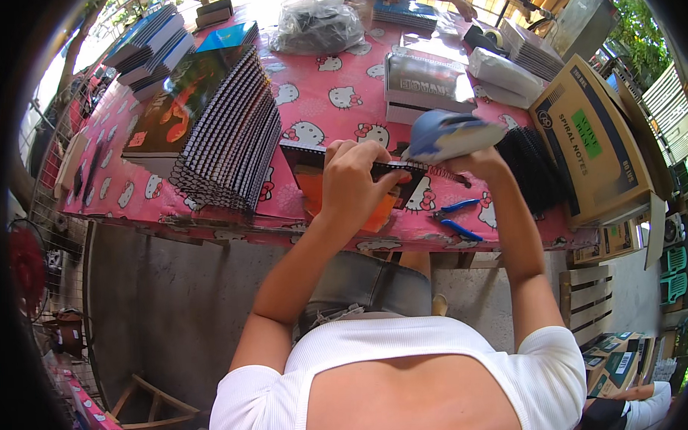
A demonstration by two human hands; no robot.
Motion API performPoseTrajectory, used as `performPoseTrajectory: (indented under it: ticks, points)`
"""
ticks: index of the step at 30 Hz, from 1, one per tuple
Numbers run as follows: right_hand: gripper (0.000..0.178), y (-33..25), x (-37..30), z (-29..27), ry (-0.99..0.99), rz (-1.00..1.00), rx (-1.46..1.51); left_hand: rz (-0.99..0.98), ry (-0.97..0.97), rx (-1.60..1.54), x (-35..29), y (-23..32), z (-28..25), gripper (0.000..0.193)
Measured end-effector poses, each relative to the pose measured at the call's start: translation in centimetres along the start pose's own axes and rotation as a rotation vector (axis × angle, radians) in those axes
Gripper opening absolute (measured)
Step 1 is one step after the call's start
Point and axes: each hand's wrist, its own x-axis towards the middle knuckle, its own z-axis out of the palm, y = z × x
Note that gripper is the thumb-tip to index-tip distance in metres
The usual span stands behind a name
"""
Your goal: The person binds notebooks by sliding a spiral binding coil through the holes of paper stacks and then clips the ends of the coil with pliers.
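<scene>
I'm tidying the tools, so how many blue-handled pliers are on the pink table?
1: pliers near the table's front edge, right of the notebook in the left hand; others could hide behind the notebook stacks.

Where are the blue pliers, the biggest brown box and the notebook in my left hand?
Blue pliers [460, 205]: head view, on a handle.
Biggest brown box [606, 168]: head view, on its printed side.
Notebook [311, 187]: head view, on its orange cover.

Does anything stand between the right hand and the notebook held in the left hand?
Yes: the blurred blue-and-white tool gripped by the right hand, plus a reddish spiral coil at the right end of the notebook.
</scene>
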Motion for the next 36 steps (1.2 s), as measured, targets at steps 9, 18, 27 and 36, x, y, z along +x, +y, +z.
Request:
performPoseTrajectory:
  ticks: [9,18,27,36]
  points:
    - [0.039,-1.4,-3.1,1.7,0.594,-0.146,-1.014,-0.068,-0.289,0.002,1.8,1.5,-1.5,0.029]
    - [0.038,1.7,-13.2,7.4,0.27,0.166,-0.932,-0.178,-0.734,-0.211,6.3,0.0,-0.9,0.025]
    - [0.038,0.1,-12.2,8.2,0.474,0.295,-0.817,-0.208,-0.426,0.077,5.4,0.9,1.4,0.023]
    - [0.045,-4.1,-5.0,12.3,0.783,0.156,-0.853,-0.244,-0.379,0.104,4.7,1.6,1.5,0.02]
